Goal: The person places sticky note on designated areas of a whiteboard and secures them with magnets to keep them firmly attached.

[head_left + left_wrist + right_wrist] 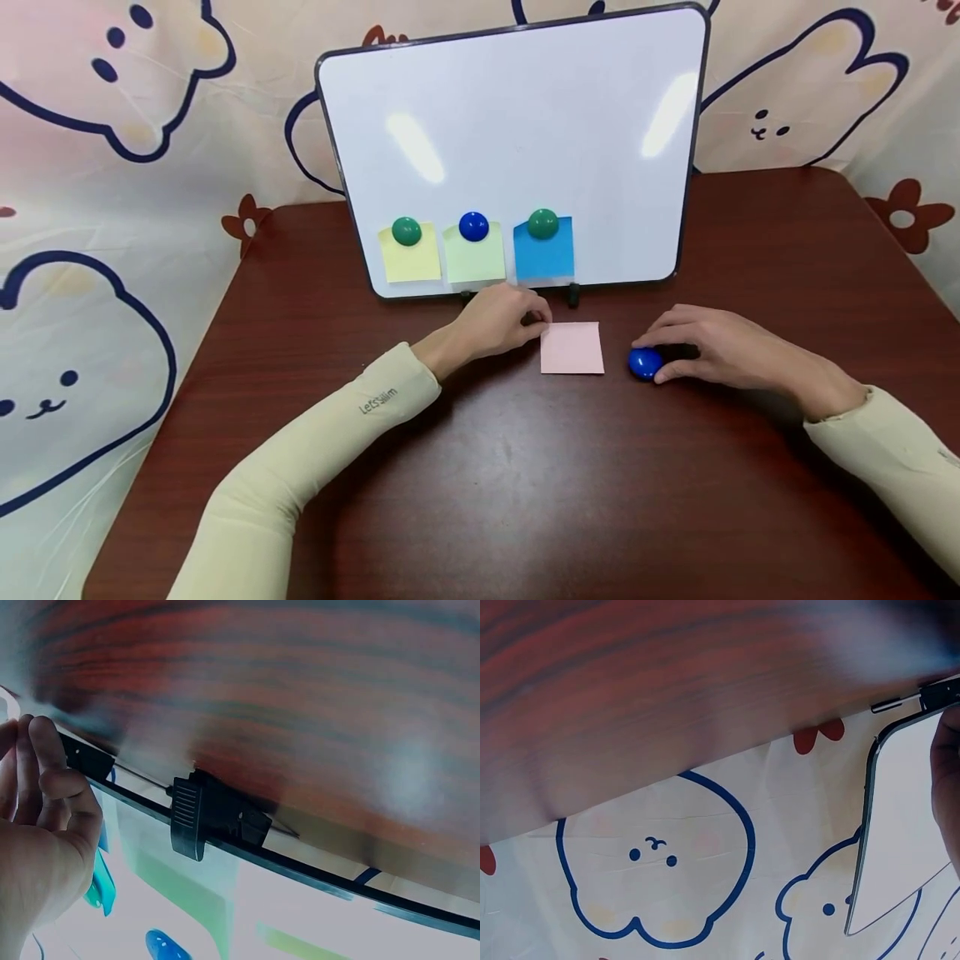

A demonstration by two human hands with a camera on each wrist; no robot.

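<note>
A pink sticky note (572, 348) lies on the brown table in front of the whiteboard. My left hand (498, 321) pinches its upper left corner between thumb and forefinger; in the left wrist view the fingers of that hand (49, 795) are curled at the left edge. To the right of the note, my right hand (716, 346) grips a round blue magnet (645, 363) at its sides, thumb below and fingers above, down at the tabletop. Only a sliver of the right hand (946, 780) shows in the right wrist view.
A whiteboard (525, 142) stands on black feet (573, 295) at the back. Along its lower edge hang a yellow note (412, 260), a pale green note (475, 260) and a blue note (545, 254), each under a round magnet. A patterned cloth (67, 333) hangs around the table (517, 500).
</note>
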